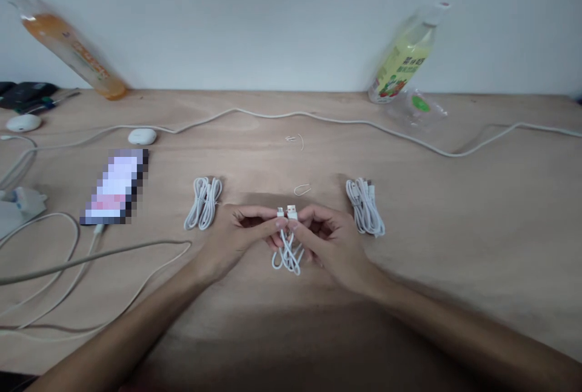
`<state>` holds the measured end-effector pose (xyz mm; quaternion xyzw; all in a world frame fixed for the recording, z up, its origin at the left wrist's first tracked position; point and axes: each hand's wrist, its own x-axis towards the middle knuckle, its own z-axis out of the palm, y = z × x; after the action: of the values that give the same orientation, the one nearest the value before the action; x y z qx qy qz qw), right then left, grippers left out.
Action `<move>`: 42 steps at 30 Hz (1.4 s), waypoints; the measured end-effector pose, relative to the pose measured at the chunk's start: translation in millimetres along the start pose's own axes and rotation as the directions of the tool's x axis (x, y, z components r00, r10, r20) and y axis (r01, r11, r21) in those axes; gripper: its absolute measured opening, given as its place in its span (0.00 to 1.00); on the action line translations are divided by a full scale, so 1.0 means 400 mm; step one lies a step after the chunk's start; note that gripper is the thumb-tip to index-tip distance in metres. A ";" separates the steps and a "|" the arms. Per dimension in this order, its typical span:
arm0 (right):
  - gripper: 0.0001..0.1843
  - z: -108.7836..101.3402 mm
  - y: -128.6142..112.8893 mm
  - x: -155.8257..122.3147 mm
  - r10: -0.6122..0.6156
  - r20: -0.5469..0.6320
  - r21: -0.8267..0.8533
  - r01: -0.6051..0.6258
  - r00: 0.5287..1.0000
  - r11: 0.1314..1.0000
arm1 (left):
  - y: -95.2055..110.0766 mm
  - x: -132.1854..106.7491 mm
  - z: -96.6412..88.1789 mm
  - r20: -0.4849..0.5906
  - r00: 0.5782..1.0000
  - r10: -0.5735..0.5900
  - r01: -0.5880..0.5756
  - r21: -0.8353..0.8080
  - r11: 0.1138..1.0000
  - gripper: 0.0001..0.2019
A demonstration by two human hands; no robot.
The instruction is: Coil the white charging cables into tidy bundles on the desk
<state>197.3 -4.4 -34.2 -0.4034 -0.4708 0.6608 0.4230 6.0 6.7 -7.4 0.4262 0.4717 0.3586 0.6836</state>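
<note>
Both ends of a white USB cable (289, 255) are pinched side by side above the table, plugs pointing away from me. My left hand (245, 226) is closed on the smaller plug, and my right hand (330, 235) grips the wider USB-A plug next to it. Below the fingers the cable hangs in loose crossed loops. One coiled white cable (203, 203) lies to the left of my left hand. Beyond my right hand rests a bundle of coiled white cables (365, 206). A short bent tie (302, 189) lies just past the plugs.
More tie scraps (295, 140) lie farther back. A phone (116, 187) with a cord, a white earbud case (142, 136) and looping cables occupy the left. A long white cord (300, 114) crosses behind. An orange bottle (75, 56) and a yellow-green bottle (404, 59) stand by the wall.
</note>
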 end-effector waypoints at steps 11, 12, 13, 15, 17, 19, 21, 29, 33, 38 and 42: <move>0.20 0.000 -0.003 0.000 -0.001 0.002 -0.016 0.001 1.000 1.000 | -0.001 0.001 0.000 -0.001 1.000 -0.007 0.007 -0.017 1.000 0.07; 0.20 0.000 -0.003 0.000 -0.006 0.003 -0.008 0.006 1.000 1.000 | -0.002 0.001 -0.001 0.001 1.000 -0.007 0.007 -0.019 1.000 0.07; 0.20 0.000 -0.002 0.001 -0.008 0.006 -0.001 0.008 1.000 1.000 | -0.002 0.001 -0.001 0.002 1.000 -0.005 0.005 -0.020 1.000 0.07; 0.20 0.000 -0.001 0.000 -0.008 0.008 0.001 0.008 1.000 1.000 | -0.002 0.001 0.000 0.003 1.000 0.001 -0.001 -0.021 1.000 0.07; 0.19 0.000 -0.001 0.000 -0.002 -0.002 -0.004 0.002 1.000 1.000 | 0.000 0.000 0.001 0.000 1.000 0.001 -0.001 -0.018 1.000 0.07; 0.18 0.000 -0.001 -0.001 0.004 -0.008 -0.002 -0.004 1.000 1.000 | 0.001 -0.001 0.002 0.001 1.000 0.000 0.000 -0.015 1.000 0.07; 0.18 0.001 -0.003 -0.001 0.011 -0.010 0.001 -0.011 1.000 1.000 | 0.000 -0.002 0.001 0.006 1.000 0.003 -0.003 -0.014 1.000 0.07; 0.19 0.003 -0.007 0.001 -0.001 -0.010 0.003 0.001 1.000 1.000 | -0.003 -0.001 -0.002 0.011 1.000 0.013 -0.012 -0.020 1.000 0.06; 0.19 0.001 -0.004 0.000 -0.002 -0.007 -0.022 0.002 1.000 1.000 | -0.007 0.000 -0.002 0.014 1.000 0.008 -0.008 -0.026 1.000 0.06; 0.19 0.001 -0.006 0.000 0.013 -0.001 -0.054 -0.013 1.000 0.998 | -0.010 -0.001 -0.003 0.014 1.000 0.006 -0.005 -0.030 1.000 0.06; 0.21 0.002 -0.006 0.000 0.016 -0.001 -0.057 -0.016 1.000 0.998 | 0.000 -0.003 0.001 0.005 1.000 -0.003 0.003 -0.023 1.000 0.07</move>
<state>197.1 -4.3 -31.8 -0.4194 -0.4861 0.6502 0.4063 6.0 5.7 -6.9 0.4183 0.4664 0.3618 0.6903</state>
